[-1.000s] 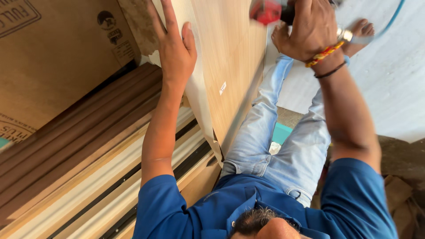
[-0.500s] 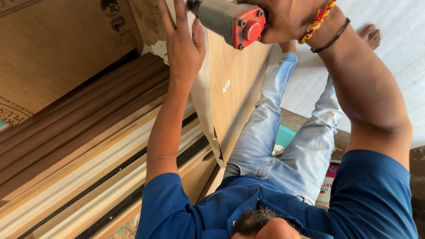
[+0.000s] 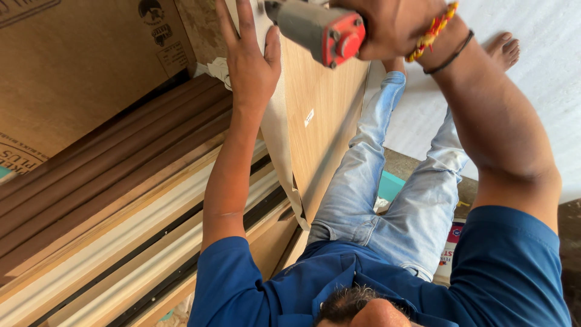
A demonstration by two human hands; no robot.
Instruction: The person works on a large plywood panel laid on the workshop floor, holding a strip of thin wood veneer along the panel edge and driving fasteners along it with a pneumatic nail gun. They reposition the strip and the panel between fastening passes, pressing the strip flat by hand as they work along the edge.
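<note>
Here the power tool (image 3: 318,30), grey with a red end cap, sits clamped in the right hand (image 3: 387,24) above the wooden panel (image 3: 327,103). The left hand (image 3: 251,60) lies flat and open against the panel edge, apparently steadying it. Stacked boards (image 3: 121,200) crowd the left; the person's legs (image 3: 387,181) lie below the grip.

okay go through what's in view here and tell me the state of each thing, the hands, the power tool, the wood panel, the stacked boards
left hand: open, flat against the panel edge
right hand: closed around the power tool
power tool: held up, grey body, red end facing the camera
wood panel: standing on edge, pale strip along its edge
stacked boards: lying in a pile beside the panel
</note>
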